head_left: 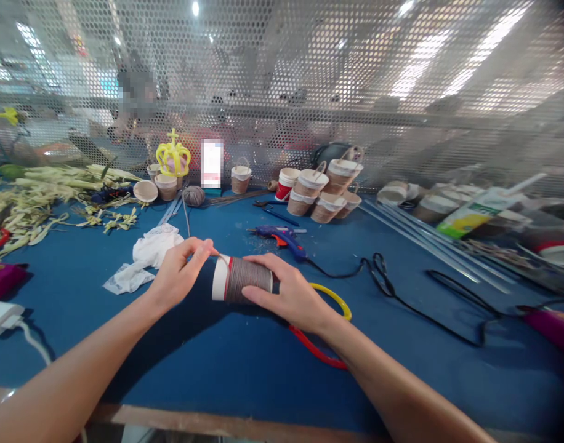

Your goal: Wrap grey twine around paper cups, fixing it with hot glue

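Observation:
My right hand (284, 292) is wrapped around a paper cup (220, 280) that lies on its side just above the table. Grey-brown cord (247, 278) is wound closely around most of the cup, leaving a white band and a thin red line bare at its left end. At that end, my left hand (183, 271) pinches the cord between thumb and fingers. A strand rises behind this hand to a ball of cord (194, 195). Under my right wrist lies a tool with one yellow and one red curved handle (335, 297), its other parts hidden.
A blue glue gun (282, 237) with a black cable lies behind the cup. Cord-wrapped cups (326, 206) stand in a group at the back, near a lit phone (212, 163). Crumpled white plastic (155, 252) lies left, clear sticks (430, 240) right. A perforated metal screen (263, 80) stands behind.

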The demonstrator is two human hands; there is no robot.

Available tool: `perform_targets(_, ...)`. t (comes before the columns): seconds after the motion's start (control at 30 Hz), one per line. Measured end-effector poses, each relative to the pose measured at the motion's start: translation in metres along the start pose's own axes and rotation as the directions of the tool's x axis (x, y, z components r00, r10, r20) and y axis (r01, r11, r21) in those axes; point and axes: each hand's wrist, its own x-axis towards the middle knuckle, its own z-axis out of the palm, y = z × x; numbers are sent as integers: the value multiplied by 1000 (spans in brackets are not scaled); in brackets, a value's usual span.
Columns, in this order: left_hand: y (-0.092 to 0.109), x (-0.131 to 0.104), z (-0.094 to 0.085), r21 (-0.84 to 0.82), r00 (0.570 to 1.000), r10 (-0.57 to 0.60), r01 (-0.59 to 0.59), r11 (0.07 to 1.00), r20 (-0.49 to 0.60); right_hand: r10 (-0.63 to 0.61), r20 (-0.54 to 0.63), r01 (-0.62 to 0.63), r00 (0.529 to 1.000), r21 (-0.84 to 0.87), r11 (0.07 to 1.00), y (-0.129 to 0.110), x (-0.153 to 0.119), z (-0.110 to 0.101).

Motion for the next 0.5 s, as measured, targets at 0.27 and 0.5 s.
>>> perform_targets(0.27,2,2,-4,176,998,12,-2,984,-60,171,-97,-166,981,52,985,4,4,3)
perform_targets(0.5,-7,7,-3,321,1000,3,1,947,-13,216,-7,-208,976,239,948,7,3,1)
